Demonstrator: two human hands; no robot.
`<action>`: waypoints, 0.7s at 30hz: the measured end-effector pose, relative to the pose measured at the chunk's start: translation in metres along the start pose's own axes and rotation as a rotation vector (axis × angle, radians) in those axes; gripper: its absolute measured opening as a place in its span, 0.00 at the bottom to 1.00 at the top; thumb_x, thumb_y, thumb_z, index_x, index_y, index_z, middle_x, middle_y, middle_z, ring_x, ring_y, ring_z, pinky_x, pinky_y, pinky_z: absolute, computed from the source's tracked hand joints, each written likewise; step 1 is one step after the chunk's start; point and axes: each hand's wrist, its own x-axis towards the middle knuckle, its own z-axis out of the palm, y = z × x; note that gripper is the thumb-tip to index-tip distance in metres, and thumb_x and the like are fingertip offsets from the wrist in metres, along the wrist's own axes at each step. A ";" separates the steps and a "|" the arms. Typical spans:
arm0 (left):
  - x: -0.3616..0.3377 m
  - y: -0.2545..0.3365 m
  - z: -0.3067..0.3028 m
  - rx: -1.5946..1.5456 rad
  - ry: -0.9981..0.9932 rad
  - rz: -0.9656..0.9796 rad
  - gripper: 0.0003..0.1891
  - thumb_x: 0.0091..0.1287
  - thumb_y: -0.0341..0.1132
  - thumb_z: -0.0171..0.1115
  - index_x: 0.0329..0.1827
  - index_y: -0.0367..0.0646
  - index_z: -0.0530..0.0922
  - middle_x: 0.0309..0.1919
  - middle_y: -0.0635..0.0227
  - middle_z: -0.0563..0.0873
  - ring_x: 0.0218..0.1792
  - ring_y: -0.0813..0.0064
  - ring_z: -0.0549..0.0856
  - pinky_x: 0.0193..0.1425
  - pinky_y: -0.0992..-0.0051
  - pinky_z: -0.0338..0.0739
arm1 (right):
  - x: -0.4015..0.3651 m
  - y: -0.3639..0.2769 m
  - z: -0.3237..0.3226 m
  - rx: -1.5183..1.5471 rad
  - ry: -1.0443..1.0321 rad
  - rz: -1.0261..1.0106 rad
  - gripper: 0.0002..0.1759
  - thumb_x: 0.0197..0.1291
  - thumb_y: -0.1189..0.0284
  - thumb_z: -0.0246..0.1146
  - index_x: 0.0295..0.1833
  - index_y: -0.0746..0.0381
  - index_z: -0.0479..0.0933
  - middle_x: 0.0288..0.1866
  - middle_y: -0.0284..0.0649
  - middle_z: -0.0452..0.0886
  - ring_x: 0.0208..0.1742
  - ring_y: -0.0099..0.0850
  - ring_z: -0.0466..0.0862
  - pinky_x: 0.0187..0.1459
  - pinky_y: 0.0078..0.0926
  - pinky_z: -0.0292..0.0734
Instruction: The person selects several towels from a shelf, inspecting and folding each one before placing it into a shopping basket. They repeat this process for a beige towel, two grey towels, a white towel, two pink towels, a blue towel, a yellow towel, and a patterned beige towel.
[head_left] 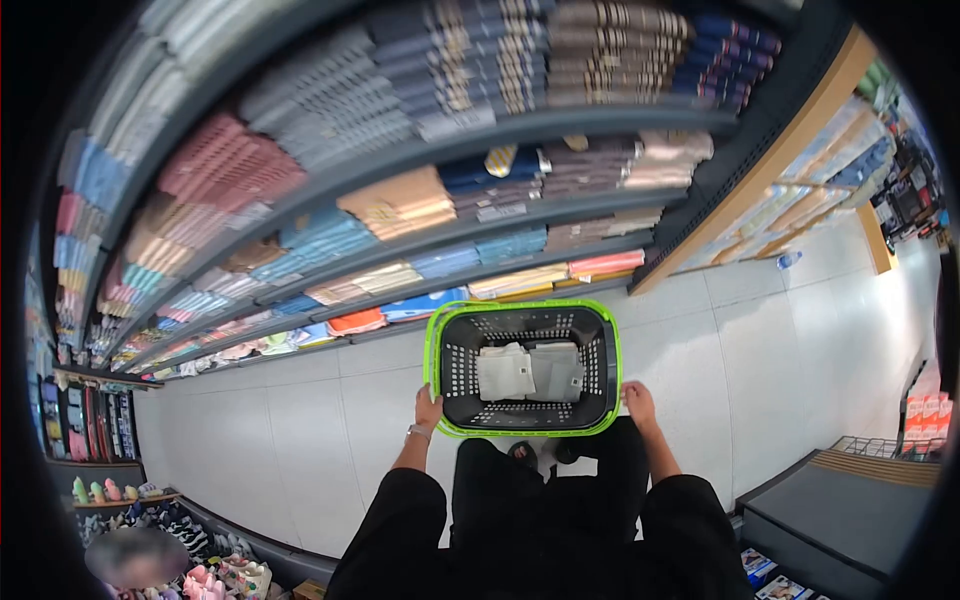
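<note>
A black shopping basket (528, 412) with a bright green rim is in front of my legs in the head view. Two folded cloth items lie side by side in it: a cream one (506, 373) on the left and a grey one (556, 373) on the right. My left hand (428, 408) is closed on the near left corner of the rim. At the right side of the rim, my right hand (638, 402) has its fingers curled against the edge; its grip is partly hidden. The green handle is folded down along the rim.
Long shelves (590, 120) packed with folded textiles stand ahead and to the left. A wooden-edged partition (760, 150) rises at the right. Pale floor tiles (300, 420) run underfoot. A grey display unit (840, 510) is at lower right, and shoes (215, 560) are at lower left.
</note>
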 end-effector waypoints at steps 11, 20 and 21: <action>-0.115 0.034 -0.160 0.021 -0.258 -0.258 0.27 0.58 0.38 0.56 0.59 0.34 0.68 0.54 0.48 0.75 0.58 0.53 0.72 0.64 0.65 0.65 | -0.149 -0.125 -0.034 0.142 -0.267 0.604 0.16 0.59 0.69 0.52 0.49 0.68 0.71 0.38 0.50 0.79 0.33 0.41 0.83 0.33 0.34 0.81; -0.148 0.016 -0.193 -0.091 -0.234 -0.272 0.22 0.57 0.38 0.55 0.53 0.34 0.73 0.45 0.53 0.80 0.48 0.60 0.78 0.53 0.70 0.72 | -0.173 -0.138 -0.041 0.151 -0.346 0.737 0.16 0.59 0.71 0.52 0.51 0.69 0.69 0.37 0.56 0.79 0.34 0.46 0.83 0.32 0.39 0.81; -0.143 0.013 -0.193 -0.110 -0.225 -0.276 0.22 0.58 0.37 0.56 0.55 0.36 0.72 0.40 0.58 0.82 0.41 0.66 0.81 0.46 0.72 0.75 | -0.167 -0.143 -0.037 0.146 -0.356 0.729 0.16 0.59 0.71 0.52 0.51 0.69 0.69 0.37 0.56 0.79 0.34 0.46 0.83 0.32 0.39 0.81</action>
